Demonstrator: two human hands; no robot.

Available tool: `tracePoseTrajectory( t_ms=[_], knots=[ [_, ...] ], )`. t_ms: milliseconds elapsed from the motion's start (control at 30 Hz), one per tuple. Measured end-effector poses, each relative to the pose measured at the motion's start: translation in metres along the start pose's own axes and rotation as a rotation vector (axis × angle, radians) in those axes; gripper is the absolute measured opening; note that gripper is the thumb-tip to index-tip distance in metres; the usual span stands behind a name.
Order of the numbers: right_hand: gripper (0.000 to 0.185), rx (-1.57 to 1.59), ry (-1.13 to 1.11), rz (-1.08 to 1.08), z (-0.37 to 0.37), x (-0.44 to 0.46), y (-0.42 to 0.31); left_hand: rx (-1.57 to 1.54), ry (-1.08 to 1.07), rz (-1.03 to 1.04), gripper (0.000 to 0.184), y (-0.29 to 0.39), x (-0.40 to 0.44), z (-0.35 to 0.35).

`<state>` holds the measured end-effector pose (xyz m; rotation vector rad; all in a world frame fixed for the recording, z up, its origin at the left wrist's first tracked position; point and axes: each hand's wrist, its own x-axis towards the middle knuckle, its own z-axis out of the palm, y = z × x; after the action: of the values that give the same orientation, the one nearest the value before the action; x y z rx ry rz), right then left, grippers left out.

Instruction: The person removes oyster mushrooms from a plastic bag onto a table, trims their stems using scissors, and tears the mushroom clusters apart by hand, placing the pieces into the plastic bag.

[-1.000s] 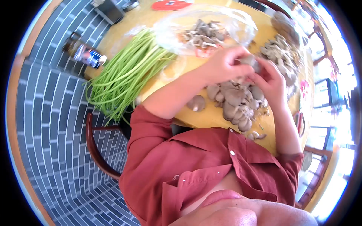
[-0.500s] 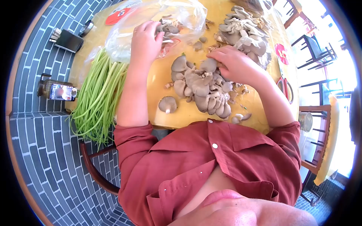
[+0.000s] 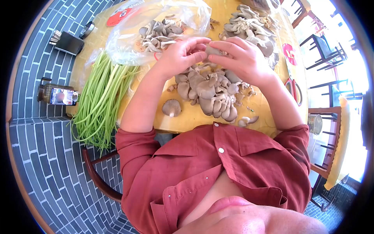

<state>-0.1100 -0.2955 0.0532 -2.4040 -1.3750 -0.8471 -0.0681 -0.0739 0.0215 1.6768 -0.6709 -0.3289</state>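
A grey oyster mushroom [image 3: 212, 51] is held up between my two hands, above the near heap. My right hand [image 3: 245, 58] grips it from the right with bent fingers. From the left, the thumb and fingers of my left hand [image 3: 183, 56] close on its edge. Below them lies a heap of oyster mushrooms [image 3: 212, 91] on the yellow table [image 3: 152, 115]. A clear plastic bag [image 3: 120, 46], with loose mushrooms [image 3: 159, 34] in its mouth, lies beyond my left hand. One single mushroom [image 3: 171, 108] rests apart, left of the heap.
Long green stalks [image 3: 102, 101] lie along the table's left side. Another mushroom cluster [image 3: 249, 29] sits at the back right, with red-handled scissors [image 3: 294, 89] by the right edge. A phone [image 3: 62, 96] leans at the left. Chairs [image 3: 326, 50] stand to the right.
My left hand has come away from the mushrooms in the bag, moving right to meet my right hand. My right hand has lifted a mushroom from the near heap.
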Motion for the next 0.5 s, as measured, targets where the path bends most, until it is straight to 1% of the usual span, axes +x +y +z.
tracePoseTrajectory(
  t_ms=[67,100,167,200,300,400,433,500],
  knots=[
    [0.035,0.001,0.066,-0.049,0.001,-0.001,0.003,-0.258,-0.079,-0.047,0.033,0.009,-0.003,0.004],
    [0.034,0.001,0.098,-0.074,0.003,-0.002,0.004,-0.264,-0.078,-0.065,0.031,0.008,-0.003,0.003],
    [0.035,0.088,0.212,0.046,0.014,0.001,0.007,-0.278,-0.076,-0.099,0.028,0.004,-0.003,0.001],
    [0.035,0.131,0.269,0.106,0.017,0.001,0.007,-0.278,-0.035,-0.100,0.026,0.006,-0.004,0.001],
    [0.030,1.016,0.172,0.808,0.015,-0.004,0.000,-0.279,0.068,-0.085,0.023,0.012,-0.004,0.002],
    [0.032,1.181,0.086,0.889,0.011,0.001,-0.006,-0.268,0.109,-0.061,0.025,0.011,-0.005,0.005],
    [0.031,1.107,0.046,0.893,0.015,0.000,-0.006,-0.247,0.106,-0.066,0.025,0.012,-0.006,0.007],
    [0.028,1.080,0.032,0.921,0.019,-0.002,-0.008,-0.241,0.095,-0.055,0.025,0.013,-0.006,0.010]
  ],
)
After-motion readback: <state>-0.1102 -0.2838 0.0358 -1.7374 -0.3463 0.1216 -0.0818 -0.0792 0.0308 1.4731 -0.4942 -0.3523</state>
